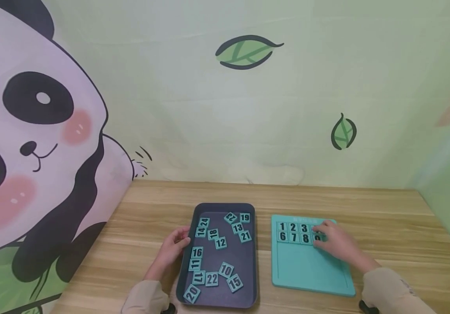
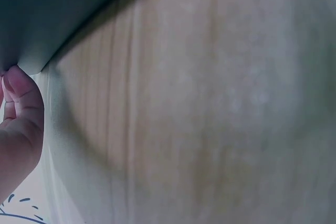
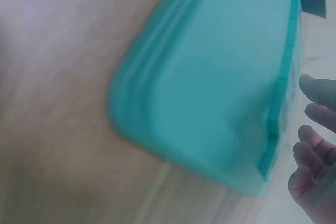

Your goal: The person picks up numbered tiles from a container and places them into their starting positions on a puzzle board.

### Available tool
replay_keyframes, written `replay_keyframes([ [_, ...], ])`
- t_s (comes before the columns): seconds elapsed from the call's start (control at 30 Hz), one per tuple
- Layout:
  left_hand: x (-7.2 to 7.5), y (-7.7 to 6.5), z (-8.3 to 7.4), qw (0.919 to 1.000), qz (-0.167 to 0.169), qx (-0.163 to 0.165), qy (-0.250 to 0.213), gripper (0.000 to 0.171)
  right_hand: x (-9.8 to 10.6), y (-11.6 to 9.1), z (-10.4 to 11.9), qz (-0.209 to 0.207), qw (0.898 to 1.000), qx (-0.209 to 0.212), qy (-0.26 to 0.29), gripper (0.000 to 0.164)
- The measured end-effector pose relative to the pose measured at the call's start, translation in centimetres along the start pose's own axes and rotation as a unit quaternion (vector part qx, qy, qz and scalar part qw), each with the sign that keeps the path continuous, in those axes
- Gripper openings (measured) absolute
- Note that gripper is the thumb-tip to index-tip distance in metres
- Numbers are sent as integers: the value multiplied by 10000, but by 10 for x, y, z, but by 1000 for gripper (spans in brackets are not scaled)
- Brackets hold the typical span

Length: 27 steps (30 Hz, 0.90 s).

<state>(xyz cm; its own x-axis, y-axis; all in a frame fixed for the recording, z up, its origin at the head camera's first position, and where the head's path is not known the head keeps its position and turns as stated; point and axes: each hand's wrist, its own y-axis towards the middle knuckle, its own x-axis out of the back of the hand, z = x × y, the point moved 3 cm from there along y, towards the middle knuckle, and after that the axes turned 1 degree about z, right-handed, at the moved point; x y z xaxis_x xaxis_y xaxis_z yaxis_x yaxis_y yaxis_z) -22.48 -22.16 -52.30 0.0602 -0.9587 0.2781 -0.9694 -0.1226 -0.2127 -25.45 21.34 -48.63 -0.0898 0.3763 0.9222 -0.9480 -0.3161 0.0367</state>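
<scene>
A dark tray [image 1: 234, 257] lies on the table with several loose numbered tiles in it, among them the 22 tile [image 1: 211, 279] and the 19 tile [image 1: 244, 217]. At its left rim my left hand [image 1: 173, 246] holds the edge between thumb and fingers; the left wrist view shows the thumb [image 2: 23, 85] against the tray. To the right lies a turquoise board [image 1: 307, 266] with two rows of tiles along its top, 1 to 3 and 6 to 8 readable. My right hand [image 1: 340, 244] touches the right part of these rows, partly covering a 9 tile [image 1: 317, 238], fingers loosely bent.
The wooden table [image 1: 162, 196] carries both tray and board, with a narrow gap between them. Behind stands a pale green backdrop [image 1: 178, 109] printed with leaves and a large panda [image 1: 44, 144] at the left. Tiles inside the tray lie at various angles.
</scene>
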Motion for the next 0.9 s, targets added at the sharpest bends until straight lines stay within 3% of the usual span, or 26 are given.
replay_keyframes([
  [0.53,1,1,0,9999,-10,13,-104,35,4,16,51,-258,9964,772,218,30],
  [0.9,-1,0,0,9999,-42,-45,-122,36,-9,37,98,-16,9927,1135,419,33],
])
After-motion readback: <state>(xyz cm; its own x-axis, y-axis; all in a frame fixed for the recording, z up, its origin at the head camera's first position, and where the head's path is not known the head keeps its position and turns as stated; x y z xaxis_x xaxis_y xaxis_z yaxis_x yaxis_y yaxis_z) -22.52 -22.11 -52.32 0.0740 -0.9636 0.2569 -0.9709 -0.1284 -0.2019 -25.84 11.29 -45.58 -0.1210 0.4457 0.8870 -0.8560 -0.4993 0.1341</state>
